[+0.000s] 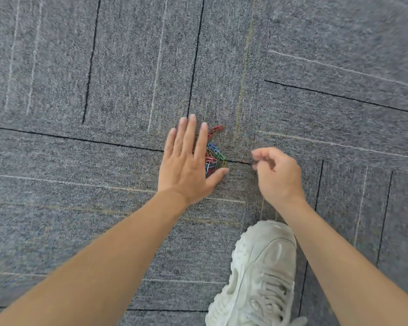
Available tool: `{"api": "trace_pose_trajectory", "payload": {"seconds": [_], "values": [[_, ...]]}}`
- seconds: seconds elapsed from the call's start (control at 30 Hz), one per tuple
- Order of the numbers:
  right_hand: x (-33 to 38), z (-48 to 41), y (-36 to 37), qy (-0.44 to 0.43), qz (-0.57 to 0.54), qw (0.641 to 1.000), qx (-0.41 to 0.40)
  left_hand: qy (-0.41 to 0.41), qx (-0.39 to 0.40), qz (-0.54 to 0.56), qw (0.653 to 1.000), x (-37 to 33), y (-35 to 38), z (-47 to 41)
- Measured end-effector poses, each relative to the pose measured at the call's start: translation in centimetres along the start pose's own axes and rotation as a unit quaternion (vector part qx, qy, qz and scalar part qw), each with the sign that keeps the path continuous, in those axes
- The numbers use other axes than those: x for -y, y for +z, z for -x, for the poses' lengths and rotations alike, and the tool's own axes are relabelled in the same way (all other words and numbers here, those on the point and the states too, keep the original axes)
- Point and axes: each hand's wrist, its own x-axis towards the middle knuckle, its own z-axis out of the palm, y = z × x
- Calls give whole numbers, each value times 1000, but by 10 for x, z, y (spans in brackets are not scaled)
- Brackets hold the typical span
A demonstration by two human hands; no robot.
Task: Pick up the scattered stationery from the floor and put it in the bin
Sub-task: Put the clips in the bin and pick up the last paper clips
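Head view: a small heap of coloured paper clips [216, 153] (red, blue, green and yellow) is seen lying on the grey carpet tiles [80, 161] near the middle of the frame, beside a dark seam between tiles. The left hand [186, 165] is laid flat over the heap's nine o'clock side with its fingers straight, the thumb spread along the heap's near edge, so part of the heap is hidden beneath it. A few red clips are visible at one o'clock from the fingertips. The right hand [278, 175] is held at three o'clock from the heap, apart from it, with the fingers curled and thumb and forefinger brought close. Whether anything is pinched there cannot be told, as the tips are blurred. A white laced shoe [262, 274] is planted at six o'clock from the right hand.
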Motion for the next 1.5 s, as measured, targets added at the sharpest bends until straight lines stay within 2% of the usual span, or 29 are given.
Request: {"api": "trace_pose_trajectory", "payload": {"seconds": [0.13, 0.23, 0.3, 0.37, 0.5, 0.6, 0.67, 0.73, 0.83, 0.93, 1.03, 1.1, 1.13, 1.17, 1.2, 1.27, 1.3, 1.4, 1.47, 1.5], "values": [[-5, 2, -1, 9, 6, 1000, 2, 117, -37, 30, 992, -3, 5, -8], [-4, 2, -2, -16, 45, 999, 9, 211, -143, 113, 960, 5, 13, -7], [-4, 1, -2, -43, 81, 995, 25, 241, -178, 132, 945, 10, 17, -8], [-3, 2, 0, -71, 130, 988, 50, 255, -170, 108, 946, 9, 14, -9], [-1, 4, -1, -88, 186, 975, 85, 159, -129, 31, 978, 0, 12, -9], [-2, 5, -4, -84, 178, 976, 95, 124, -146, 38, 981, -9, 9, -15], [-3, 4, -7, -80, 165, 978, 100, 148, -164, 79, 972, -8, 5, -26], [-4, 4, -8, -80, 150, 980, 104, 207, -181, 108, 955, -2, 1, -40], [-8, 4, -10, -81, 134, 982, 103, 276, -194, 85, 938, 8, -6, -55], [-14, 4, -12, -81, 125, 984, 97, 277, -170, 57, 944, 8, -17, -64], [-17, 5, -13, -65, 97, 990, 83, 201, -62, 51, 976, -5, -37, -73], [-17, 4, -14, -51, 80, 993, 70, 87, -21, 185, 979, -8, -46, -75], [-17, 4, -14, -43, 70, 995, 65, 24, 1, 282, 959, -6, -51, -73], [-16, 4, -14, -31, 55, 996, 59, -34, 25, 382, 923, -2, -56, -70], [-15, 3, -14, -15, 34, 998, 53, -82, 44, 487, 868, 2, -61, -64], [-9, 3, -12, 17, -24, 999, 34, -176, 67, 678, 711, 10, -67, -51], [-6, 2, -9, 27, -54, 998, 26, -218, 75, 738, 634, 13, -68, -43], [6, 1, -2, 49, -124, 991, 14, -300, 113, 830, 456, 19, -61, -22], [12, 0, 3, 43, -138, 989, 3, -328, 137, 856, 375, 23, -54, -10], [15, 0, 6, 28, -120, 992, -4, -334, 147, 862, 353, 25, -53, -6]]}}
